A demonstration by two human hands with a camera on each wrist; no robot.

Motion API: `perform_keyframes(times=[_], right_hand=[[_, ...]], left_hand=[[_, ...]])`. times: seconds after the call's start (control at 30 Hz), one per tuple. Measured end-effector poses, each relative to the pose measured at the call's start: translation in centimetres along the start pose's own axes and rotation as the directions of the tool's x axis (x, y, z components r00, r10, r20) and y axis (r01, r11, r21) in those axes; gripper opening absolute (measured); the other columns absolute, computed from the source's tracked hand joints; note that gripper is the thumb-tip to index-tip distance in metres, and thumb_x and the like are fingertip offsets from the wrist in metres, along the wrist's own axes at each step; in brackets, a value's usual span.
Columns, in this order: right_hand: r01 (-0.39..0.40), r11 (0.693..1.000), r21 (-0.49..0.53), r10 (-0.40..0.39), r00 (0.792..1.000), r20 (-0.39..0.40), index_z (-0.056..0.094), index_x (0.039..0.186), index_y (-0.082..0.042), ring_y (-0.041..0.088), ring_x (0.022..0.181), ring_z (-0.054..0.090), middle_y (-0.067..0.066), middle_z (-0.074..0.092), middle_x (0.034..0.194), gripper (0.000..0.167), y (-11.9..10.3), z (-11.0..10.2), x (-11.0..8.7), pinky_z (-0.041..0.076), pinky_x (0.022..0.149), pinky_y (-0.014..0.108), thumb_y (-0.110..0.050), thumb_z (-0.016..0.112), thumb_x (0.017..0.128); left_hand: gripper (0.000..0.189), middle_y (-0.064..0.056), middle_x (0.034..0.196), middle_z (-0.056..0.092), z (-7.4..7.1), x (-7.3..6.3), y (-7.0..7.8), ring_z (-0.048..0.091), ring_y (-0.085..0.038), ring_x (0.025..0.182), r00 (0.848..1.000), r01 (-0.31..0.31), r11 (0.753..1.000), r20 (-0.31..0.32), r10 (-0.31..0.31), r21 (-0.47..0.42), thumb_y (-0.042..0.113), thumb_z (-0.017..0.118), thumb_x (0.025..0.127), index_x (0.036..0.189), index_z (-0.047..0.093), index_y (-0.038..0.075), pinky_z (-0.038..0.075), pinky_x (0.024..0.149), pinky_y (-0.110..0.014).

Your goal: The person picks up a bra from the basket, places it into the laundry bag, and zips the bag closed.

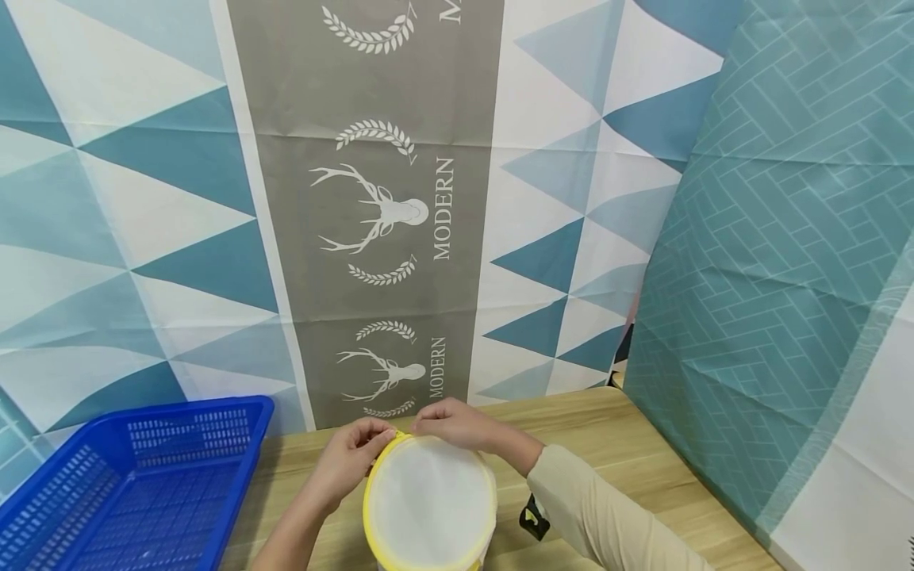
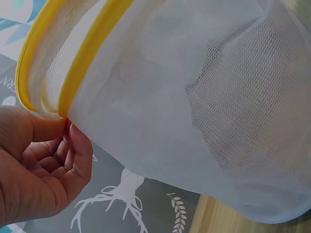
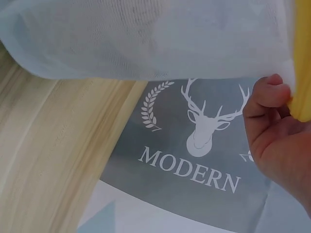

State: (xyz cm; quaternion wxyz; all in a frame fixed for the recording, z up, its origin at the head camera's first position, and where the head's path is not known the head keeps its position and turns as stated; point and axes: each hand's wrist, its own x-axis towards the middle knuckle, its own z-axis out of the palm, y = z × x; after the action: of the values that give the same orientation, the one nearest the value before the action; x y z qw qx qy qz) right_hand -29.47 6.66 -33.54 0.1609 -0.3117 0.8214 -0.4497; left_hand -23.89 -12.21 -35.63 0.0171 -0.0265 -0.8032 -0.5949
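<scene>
A white mesh laundry bag (image 1: 432,503) with yellow zipper trim stands upright on the table, its round lid facing up. My left hand (image 1: 351,460) pinches the trim at the lid's far left edge. In the left wrist view, two yellow bands (image 2: 87,53) stand apart above the left fingertips (image 2: 73,126), with a gap between lid and wall. At the far rim, my right hand (image 1: 457,424) pinches the edge just right of the left one. The right wrist view has its thumb and fingers curled at the yellow trim (image 3: 302,63).
A blue plastic basket (image 1: 260,444) with slotted walls stands on the left. The wooden table (image 1: 593,444) meets a patterned cloth (image 1: 385,277) at the back and a teal one (image 1: 771,262) on the right. A small black strap-like thing (image 1: 533,519) shows beside the right sleeve.
</scene>
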Motion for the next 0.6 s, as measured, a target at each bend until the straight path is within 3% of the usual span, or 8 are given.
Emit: perform_keyframes(times=[0.17,0.37,0.6], right_hand=[[0.014,1.000,-0.023,-0.013,0.999,0.029,0.070,0.084,-0.007,0.006,0.059,0.054,-0.004,0.061,0.072,0.023,-0.14,-0.06,0.17,0.046,0.055,0.020,-0.024,0.058,0.092],[0.027,0.998,-0.060,-0.024,0.998,0.049,0.072,0.091,-0.011,0.005,0.066,0.058,-0.001,0.068,0.084,0.018,-0.29,-0.11,0.07,0.048,0.060,0.020,-0.023,0.059,0.092],[0.021,0.999,-0.044,-0.019,0.999,0.029,0.072,0.095,-0.011,0.006,0.066,0.060,0.003,0.069,0.086,0.018,-0.16,0.08,-0.04,0.050,0.059,0.021,-0.023,0.059,0.092]], left_hand=[[0.017,-0.003,0.080,0.062,-0.23,-0.02,0.22,0.058,-0.012,0.068,1.000,-0.004,1.000,0.013,0.004,0.017,0.015,0.056,0.094,0.100,0.064,0.002,0.049,0.057,-0.025],[0.016,-0.005,0.081,0.062,-0.38,0.04,0.17,0.057,-0.013,0.070,0.999,-0.038,0.999,0.025,0.037,0.033,0.014,0.056,0.093,0.099,0.064,0.001,0.048,0.061,-0.024],[0.016,-0.005,0.081,0.062,-0.08,0.03,0.07,0.057,-0.014,0.069,1.000,-0.023,0.999,-0.001,0.023,0.023,0.014,0.056,0.093,0.098,0.064,0.001,0.048,0.059,-0.025]])
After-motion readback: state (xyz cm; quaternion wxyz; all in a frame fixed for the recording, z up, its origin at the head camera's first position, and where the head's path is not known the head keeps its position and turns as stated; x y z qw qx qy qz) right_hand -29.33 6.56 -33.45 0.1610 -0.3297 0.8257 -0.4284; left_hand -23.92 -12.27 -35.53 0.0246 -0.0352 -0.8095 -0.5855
